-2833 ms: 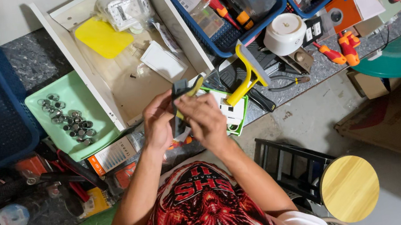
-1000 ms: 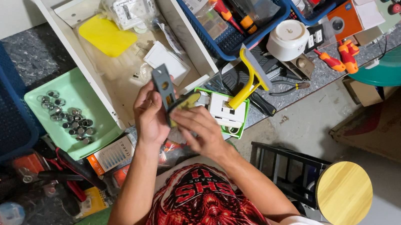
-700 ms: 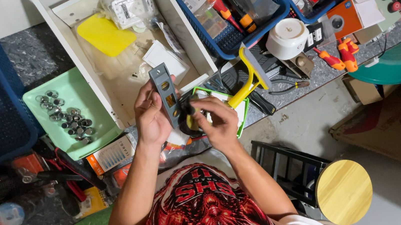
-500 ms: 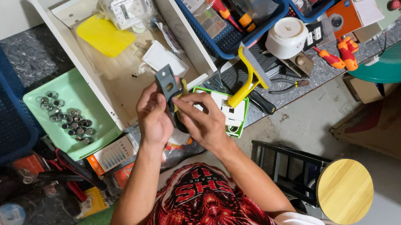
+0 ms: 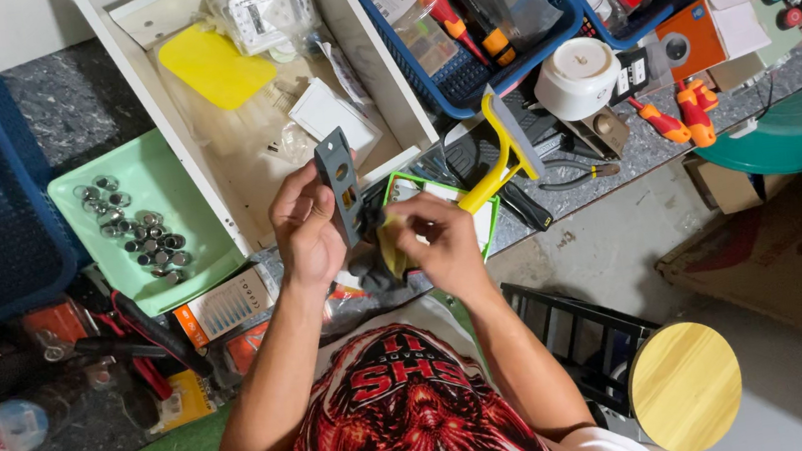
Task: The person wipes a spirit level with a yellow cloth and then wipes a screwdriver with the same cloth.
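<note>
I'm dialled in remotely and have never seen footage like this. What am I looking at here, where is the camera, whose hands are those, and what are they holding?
There is no machine: a person works with two bare hands, and the single camera sits on that person's head, looking straight down, so the red patterned shirt at the bottom is their own.

The left hand holds up a narrow grey metal plate with holes. The right hand pinches a small yellow-green cloth or pad beside the plate; what it is exactly cannot be told.

Beneath them is a cluttered speckled grey workbench. On it lie a mint-green plastic tray of small round metal pieces, an open white drawer of packets, blue mesh baskets, and a yellow-handled tool.
</note>
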